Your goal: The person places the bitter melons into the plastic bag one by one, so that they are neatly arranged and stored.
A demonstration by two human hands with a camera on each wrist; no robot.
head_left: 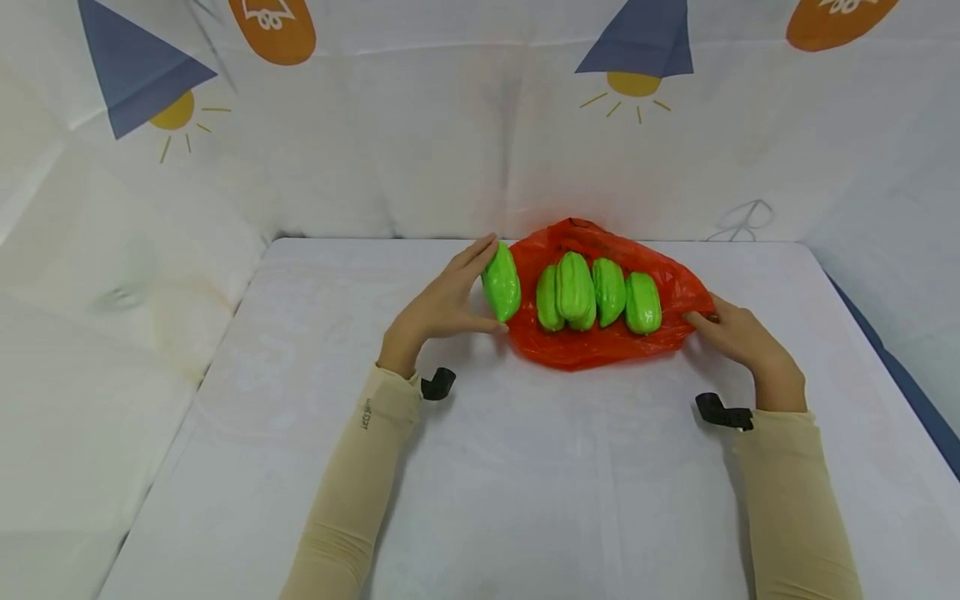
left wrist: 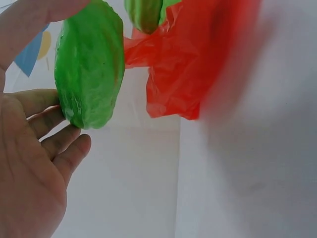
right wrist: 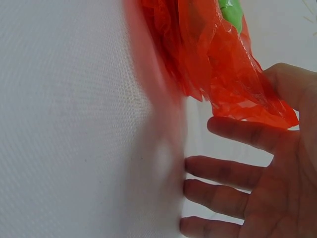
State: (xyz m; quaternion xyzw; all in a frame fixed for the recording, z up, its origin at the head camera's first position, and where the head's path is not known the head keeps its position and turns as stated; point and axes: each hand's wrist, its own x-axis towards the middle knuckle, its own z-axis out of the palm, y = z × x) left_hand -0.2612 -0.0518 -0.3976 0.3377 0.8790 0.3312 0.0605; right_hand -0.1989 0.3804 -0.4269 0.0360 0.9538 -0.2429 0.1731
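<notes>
My left hand point(head_left: 442, 304) holds a glossy green ridged star fruit point(head_left: 501, 283) between thumb and fingers, at the left end of a red plastic bag point(head_left: 573, 354). In the left wrist view the star fruit point(left wrist: 90, 64) is seen from close up, with the fingertips at its lower end. Several more green star fruits point(head_left: 575, 287) lie side by side on the spread bag. At the bag's right end, my right hand point(head_left: 738, 333) pinches the edge between thumb and forefinger. The other fingers of that hand point(right wrist: 223, 198) extend below the red plastic point(right wrist: 237, 84) in the right wrist view.
A white-covered table point(head_left: 525, 500) lies under the bag. Behind its far edge hangs a white cloth point(head_left: 450, 150) with printed blue and orange shapes. Black wrist mounts point(head_left: 438, 384) stick out from both sleeves. A thin string point(head_left: 746, 218) shows at the back right.
</notes>
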